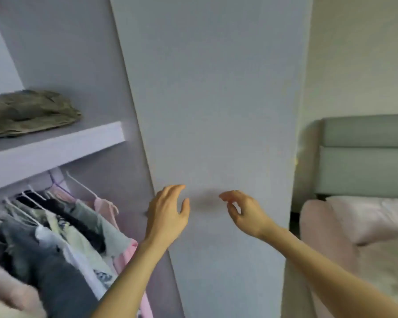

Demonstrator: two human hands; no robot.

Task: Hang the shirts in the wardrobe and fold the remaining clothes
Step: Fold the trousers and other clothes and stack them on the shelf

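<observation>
Head view, facing an open wardrobe with its door swung out across the middle of the frame. Left hand raised at the door's inner edge, fingers spread and loosely curved, thumb apart, nothing held; whether the fingertips touch the panel cannot be told. Right hand raised in front of the door face, fingers curled loosely, thumb and forefinger near each other but empty; faint shadow on the panel between the two hands. Both forearms bare, entering from the bottom edge. Shirts already hanging inside the wardrobe at lower left: a packed row on white hangers under the shelf, dark grey, black, pale green, a patterned white piece and pink garments among them, with an empty pink hanger at the right end of the row, nearest the left hand. Folded olive-brown cloth lying on the shelf above the row. Blurred pale pink fabric at the bottom left corner, kind not discernible. To the right of the door, a bed with pink bedding and a grey-green padded headboard against a cream wall. Frame soft with motion blur.
</observation>
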